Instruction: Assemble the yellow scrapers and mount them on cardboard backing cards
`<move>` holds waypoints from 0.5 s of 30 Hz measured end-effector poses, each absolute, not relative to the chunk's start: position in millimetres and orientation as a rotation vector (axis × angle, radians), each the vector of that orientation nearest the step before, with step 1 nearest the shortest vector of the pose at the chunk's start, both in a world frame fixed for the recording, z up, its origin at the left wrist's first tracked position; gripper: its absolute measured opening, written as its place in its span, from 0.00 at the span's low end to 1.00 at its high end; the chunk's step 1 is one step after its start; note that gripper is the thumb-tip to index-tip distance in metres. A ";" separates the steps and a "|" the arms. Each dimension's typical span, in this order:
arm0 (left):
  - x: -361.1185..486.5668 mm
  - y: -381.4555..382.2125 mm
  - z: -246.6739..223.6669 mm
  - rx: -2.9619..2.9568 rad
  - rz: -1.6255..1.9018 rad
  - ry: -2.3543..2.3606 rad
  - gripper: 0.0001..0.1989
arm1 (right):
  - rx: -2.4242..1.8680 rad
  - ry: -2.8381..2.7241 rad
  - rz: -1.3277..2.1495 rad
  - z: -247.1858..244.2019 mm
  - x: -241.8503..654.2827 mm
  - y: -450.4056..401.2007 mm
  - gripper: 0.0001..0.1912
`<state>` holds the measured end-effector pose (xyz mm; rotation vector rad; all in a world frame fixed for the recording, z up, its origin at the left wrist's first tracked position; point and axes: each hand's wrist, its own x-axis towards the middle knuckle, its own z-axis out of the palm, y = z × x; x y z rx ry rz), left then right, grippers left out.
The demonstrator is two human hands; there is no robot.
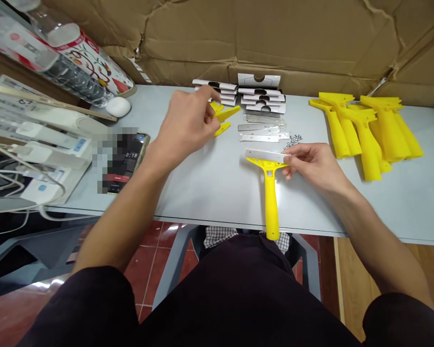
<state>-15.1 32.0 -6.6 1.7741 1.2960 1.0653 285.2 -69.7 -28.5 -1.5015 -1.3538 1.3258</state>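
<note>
My left hand is over the far part of the table, its fingers pinching a thin yellow plastic strip. More yellow strips lie beneath and beside those fingers. My right hand grips the right end of a flat metal blade against the head of a yellow scraper handle. The handle points toward me, its lower end reaching past the table's front edge. Just beyond my right fingers is a small pile of screws or nuts, too small to tell apart.
Loose metal blades lie before white blade boxes. Several yellow scraper handles are heaped at the right. A phone, white cables, a power strip and plastic bottles occupy the left. Cardboard walls the back.
</note>
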 end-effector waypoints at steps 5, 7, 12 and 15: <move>2.3 3.8 15.2 1.860 0.869 1.191 0.24 | -1.485 -1.356 1.342 -27.1 284.6 -69.8 0.07; 12.6 -2.1 14.6 1.706 0.825 1.133 0.20 | -1.499 -1.352 1.345 -26.3 284.4 -69.7 0.06; 29.0 -2.3 6.2 1.450 0.927 1.106 0.09 | -1.512 -1.346 1.342 -26.8 285.0 -69.0 0.07; 30.7 -1.2 2.5 1.475 1.087 1.112 0.10 | -1.504 -1.339 1.346 -28.6 286.1 -68.3 0.08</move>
